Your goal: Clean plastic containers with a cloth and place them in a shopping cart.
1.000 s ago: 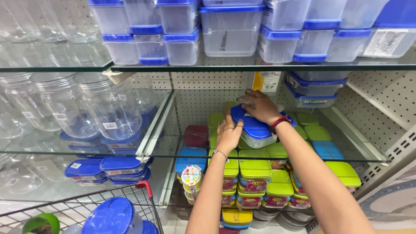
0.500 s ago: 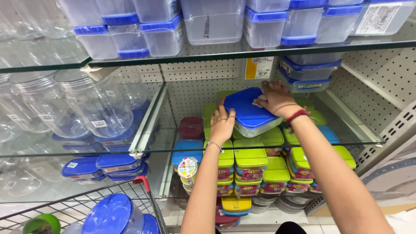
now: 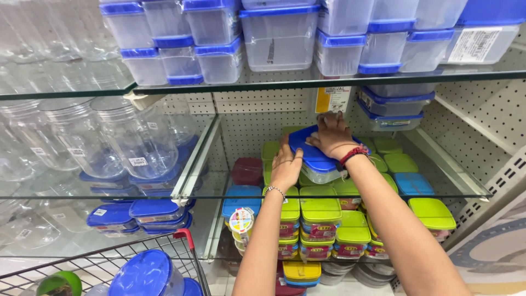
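Observation:
A clear plastic box with a blue lid (image 3: 313, 157) is held between both hands over the middle glass shelf (image 3: 329, 193). My left hand (image 3: 286, 166) presses against its left side, a bead bracelet on the wrist. My right hand (image 3: 332, 135) lies on top of the lid toward the back, a red thread band on the wrist. Under and around the box are stacks of small boxes with green lids (image 3: 320, 210), one with a blue lid (image 3: 413, 183) and a dark red one (image 3: 247, 170).
The top glass shelf (image 3: 285, 82) carries clear tubs with blue lids (image 3: 279, 35). Large clear jars (image 3: 137, 140) fill the shelf at left, with blue lids (image 3: 156, 208) below. A wire cart (image 3: 120, 263) with a red handle and a blue-lidded tub (image 3: 145, 274) sits at bottom left.
The blue-lidded box has gone further back into the shelf and is lower and flatter. My right hand moved from its right edge onto the lid's top; the left stayed at its left side.

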